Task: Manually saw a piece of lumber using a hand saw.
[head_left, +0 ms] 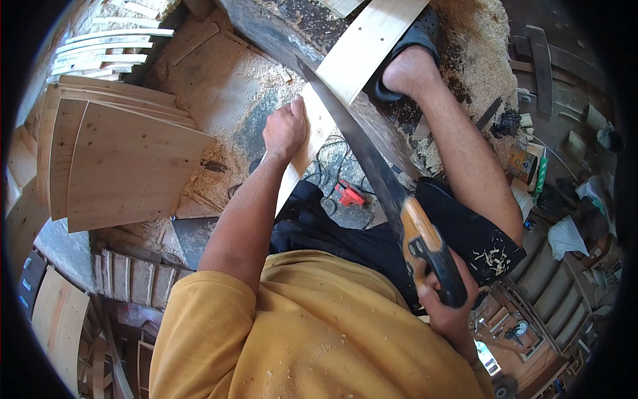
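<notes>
A long pale wooden board slants from the top of the picture down toward my lap, resting on a dark beam. My left hand is closed around the board's left edge, its thumb on top. In my right hand is the orange and black handle of a handsaw. The blade runs up and left from the handle and crosses over the board just beyond my left hand. Whether the teeth are in the wood I cannot tell. My sandalled foot is against the board's right side.
Several curved wooden panels lean in a stack at left, below thin light strips. A red plug or tool with a black cord lies on the floor beneath the board. Sawdust covers the ground; clutter and a wooden tray are at right.
</notes>
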The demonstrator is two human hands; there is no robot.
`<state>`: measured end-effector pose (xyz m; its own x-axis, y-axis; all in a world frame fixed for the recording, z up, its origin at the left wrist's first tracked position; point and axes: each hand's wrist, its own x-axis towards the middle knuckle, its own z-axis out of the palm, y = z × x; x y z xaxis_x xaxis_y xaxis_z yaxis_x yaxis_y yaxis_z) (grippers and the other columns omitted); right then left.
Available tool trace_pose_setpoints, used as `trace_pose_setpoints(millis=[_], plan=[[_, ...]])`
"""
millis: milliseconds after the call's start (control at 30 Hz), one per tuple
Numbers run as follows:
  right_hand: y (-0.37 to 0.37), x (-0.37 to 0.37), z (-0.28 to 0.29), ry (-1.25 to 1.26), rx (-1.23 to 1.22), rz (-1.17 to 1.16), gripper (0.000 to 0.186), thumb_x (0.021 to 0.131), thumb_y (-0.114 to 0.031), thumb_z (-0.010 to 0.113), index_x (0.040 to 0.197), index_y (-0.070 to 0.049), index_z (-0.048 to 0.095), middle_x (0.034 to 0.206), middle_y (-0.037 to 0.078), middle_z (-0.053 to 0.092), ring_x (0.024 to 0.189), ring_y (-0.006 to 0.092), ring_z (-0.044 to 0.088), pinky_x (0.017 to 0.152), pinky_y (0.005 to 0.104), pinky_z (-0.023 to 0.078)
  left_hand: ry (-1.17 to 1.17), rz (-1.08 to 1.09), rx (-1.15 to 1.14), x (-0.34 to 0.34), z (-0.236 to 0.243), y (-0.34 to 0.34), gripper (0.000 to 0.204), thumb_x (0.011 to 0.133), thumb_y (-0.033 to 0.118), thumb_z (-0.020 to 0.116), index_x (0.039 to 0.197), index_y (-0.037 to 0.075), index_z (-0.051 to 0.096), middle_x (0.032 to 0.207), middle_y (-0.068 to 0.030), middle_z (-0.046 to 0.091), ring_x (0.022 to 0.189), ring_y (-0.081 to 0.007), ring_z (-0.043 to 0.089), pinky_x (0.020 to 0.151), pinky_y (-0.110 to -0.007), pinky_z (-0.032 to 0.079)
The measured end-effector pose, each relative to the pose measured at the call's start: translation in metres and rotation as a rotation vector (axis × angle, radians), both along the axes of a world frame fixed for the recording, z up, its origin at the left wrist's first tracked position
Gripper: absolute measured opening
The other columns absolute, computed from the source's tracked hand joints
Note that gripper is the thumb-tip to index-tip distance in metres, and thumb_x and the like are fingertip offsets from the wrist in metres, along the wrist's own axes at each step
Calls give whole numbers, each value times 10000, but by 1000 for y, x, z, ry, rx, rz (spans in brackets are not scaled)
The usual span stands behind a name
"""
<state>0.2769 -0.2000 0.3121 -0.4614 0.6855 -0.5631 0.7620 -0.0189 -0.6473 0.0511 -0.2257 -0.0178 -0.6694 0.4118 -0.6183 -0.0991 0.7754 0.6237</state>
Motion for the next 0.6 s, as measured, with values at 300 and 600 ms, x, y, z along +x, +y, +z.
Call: trace_pose_setpoints(millis=[300,600], plan=[[35,-83,-87,18,-35,-41,470,771,-7,671,1219,50,539,937,77,644,791,86,575,710,246,486,5,-14,29,5,5,9,598,954,500,331,987,15,680,981,-281,642,997,-455,595,907,-489,440],[-8,10,-9,-65,-24,-25,548,752,15,666,1273,41,498,1033,128,670,795,124,610,738,260,497,28,-3,7,-1,0,-4,602,955,505,328,1003,17,677,985,-282,642,1002,-454,594,912,-489,436]])
